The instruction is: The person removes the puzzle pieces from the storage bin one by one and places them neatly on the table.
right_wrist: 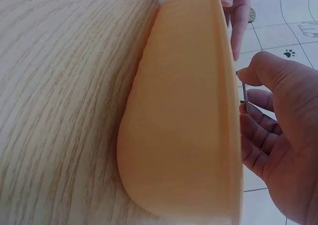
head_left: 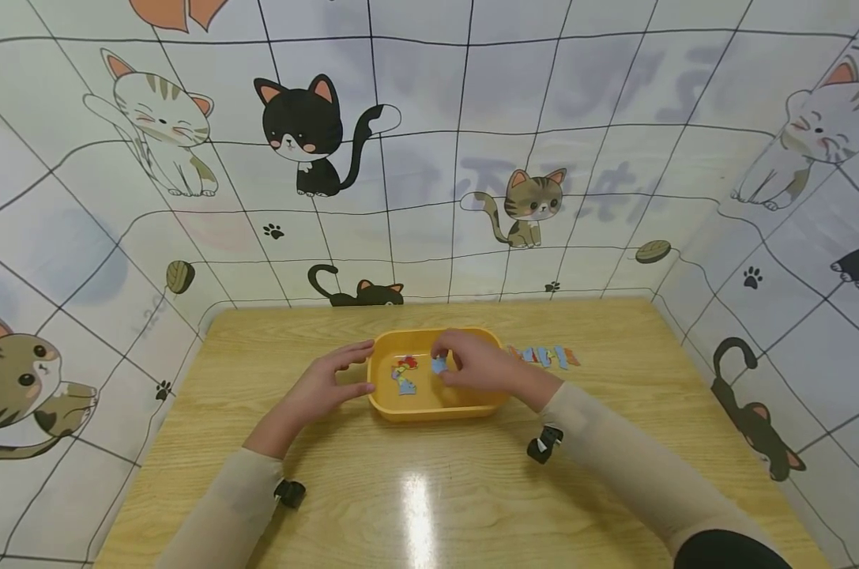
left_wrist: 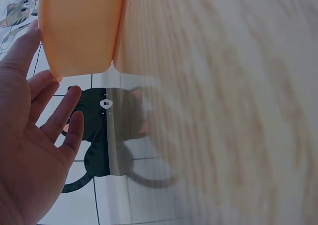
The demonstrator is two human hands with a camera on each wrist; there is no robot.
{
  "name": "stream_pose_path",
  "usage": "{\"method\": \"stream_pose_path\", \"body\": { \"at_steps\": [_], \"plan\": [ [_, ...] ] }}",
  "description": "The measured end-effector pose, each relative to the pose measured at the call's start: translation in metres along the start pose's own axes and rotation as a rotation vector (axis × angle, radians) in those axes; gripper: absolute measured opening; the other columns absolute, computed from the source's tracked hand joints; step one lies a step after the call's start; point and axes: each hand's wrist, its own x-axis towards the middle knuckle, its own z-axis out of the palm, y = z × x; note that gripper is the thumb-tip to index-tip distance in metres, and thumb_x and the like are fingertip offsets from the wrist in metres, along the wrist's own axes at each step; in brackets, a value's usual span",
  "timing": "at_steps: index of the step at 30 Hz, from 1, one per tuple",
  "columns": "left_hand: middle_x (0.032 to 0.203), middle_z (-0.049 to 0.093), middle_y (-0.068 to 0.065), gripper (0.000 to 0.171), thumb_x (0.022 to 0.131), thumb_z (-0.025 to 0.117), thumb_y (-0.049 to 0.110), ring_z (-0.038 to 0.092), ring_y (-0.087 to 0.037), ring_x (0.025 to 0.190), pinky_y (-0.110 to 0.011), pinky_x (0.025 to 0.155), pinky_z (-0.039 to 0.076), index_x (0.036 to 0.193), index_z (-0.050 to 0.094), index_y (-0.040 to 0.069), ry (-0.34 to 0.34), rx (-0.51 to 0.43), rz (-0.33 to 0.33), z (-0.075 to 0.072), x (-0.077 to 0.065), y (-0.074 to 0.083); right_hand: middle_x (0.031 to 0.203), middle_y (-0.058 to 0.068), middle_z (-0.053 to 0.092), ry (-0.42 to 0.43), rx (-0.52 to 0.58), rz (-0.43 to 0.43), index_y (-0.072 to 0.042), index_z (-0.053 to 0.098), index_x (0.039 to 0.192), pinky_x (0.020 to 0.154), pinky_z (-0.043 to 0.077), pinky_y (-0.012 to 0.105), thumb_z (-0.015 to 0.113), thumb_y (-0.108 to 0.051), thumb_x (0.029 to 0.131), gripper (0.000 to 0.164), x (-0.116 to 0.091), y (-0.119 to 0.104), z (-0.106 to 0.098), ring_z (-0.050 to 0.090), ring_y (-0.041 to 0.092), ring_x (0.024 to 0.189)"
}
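My right hand [head_left: 480,367] is over the right half of a yellow plastic tray [head_left: 429,415]. Between thumb and fingers it pinches a small light-blue puzzle piece [head_left: 439,365]; the right wrist view shows this piece edge-on as a thin sliver [right_wrist: 245,95]. On the tray's floor, left of that hand, lie several joined-looking puzzle pieces [head_left: 405,376] in red, yellow and light blue. My left hand [head_left: 322,385] touches the tray's left end with fingertips and thumb, its fingers extended and relaxed. In the left wrist view, fingertips [left_wrist: 33,25] meet the tray's rim.
More puzzle pieces [head_left: 546,356], blue and orange-red, lie in a row on the wooden table [head_left: 315,490] just right of the tray, partly behind my right wrist. A cat-patterned wall covering [head_left: 429,182] rises at the table's back edge and sides.
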Motion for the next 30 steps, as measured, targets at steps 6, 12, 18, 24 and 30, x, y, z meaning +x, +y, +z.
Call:
{"method": "stream_pose_path", "body": {
  "at_steps": [6, 12, 18, 24, 30],
  "plan": [
    [0.173, 0.046, 0.004, 0.07, 0.098, 0.088, 0.024, 0.048, -0.035, 0.155, -0.059, 0.125, 0.043, 0.16, 0.059, 0.01, -0.002, -0.004, 0.011, 0.0, 0.001, 0.001, 0.12, 0.0, 0.063, 0.026, 0.005, 0.012, -0.008, 0.07, 0.132, 0.07, 0.05, 0.033, 0.079, -0.014, 0.102, 0.032, -0.012, 0.003, -0.008, 0.053, 0.014, 0.076],
    [0.173, 0.046, 0.005, 0.071, 0.098, 0.089, 0.024, 0.048, -0.034, 0.155, -0.059, 0.125, 0.043, 0.161, 0.059, 0.011, 0.0, -0.011, 0.003, 0.001, 0.002, 0.0, 0.12, 0.001, 0.064, 0.062, 0.026, 0.021, -0.008, 0.07, 0.133, 0.072, 0.053, 0.034, 0.078, -0.012, 0.1, 0.034, -0.025, 0.006, -0.017, 0.057, 0.015, 0.081],
    [0.173, 0.046, 0.004, 0.071, 0.098, 0.089, 0.025, 0.044, -0.034, 0.158, -0.059, 0.125, 0.043, 0.161, 0.059, 0.01, 0.001, -0.008, 0.006, 0.001, 0.003, -0.002, 0.12, 0.001, 0.062, 0.095, 0.056, 0.032, -0.007, 0.07, 0.134, 0.072, 0.053, 0.034, 0.075, -0.01, 0.1, 0.034, -0.038, 0.016, -0.023, 0.056, 0.017, 0.084],
    [0.173, 0.046, 0.004, 0.071, 0.098, 0.089, 0.026, 0.046, -0.034, 0.156, -0.059, 0.125, 0.043, 0.161, 0.059, 0.011, -0.001, -0.01, 0.007, 0.001, 0.003, -0.001, 0.118, 0.002, 0.062, 0.145, 0.078, 0.03, -0.007, 0.071, 0.131, 0.071, 0.052, 0.034, 0.076, -0.007, 0.1, 0.031, -0.051, 0.023, -0.03, 0.055, 0.018, 0.082],
    [0.173, 0.046, 0.004, 0.073, 0.098, 0.089, 0.03, 0.049, -0.035, 0.154, -0.06, 0.124, 0.044, 0.161, 0.059, 0.012, -0.002, -0.007, 0.005, 0.001, 0.001, -0.002, 0.119, 0.001, 0.062, 0.179, 0.078, 0.033, -0.005, 0.071, 0.131, 0.071, 0.052, 0.032, 0.079, -0.005, 0.1, 0.032, -0.06, 0.03, -0.034, 0.055, 0.017, 0.082]
  ]
}}
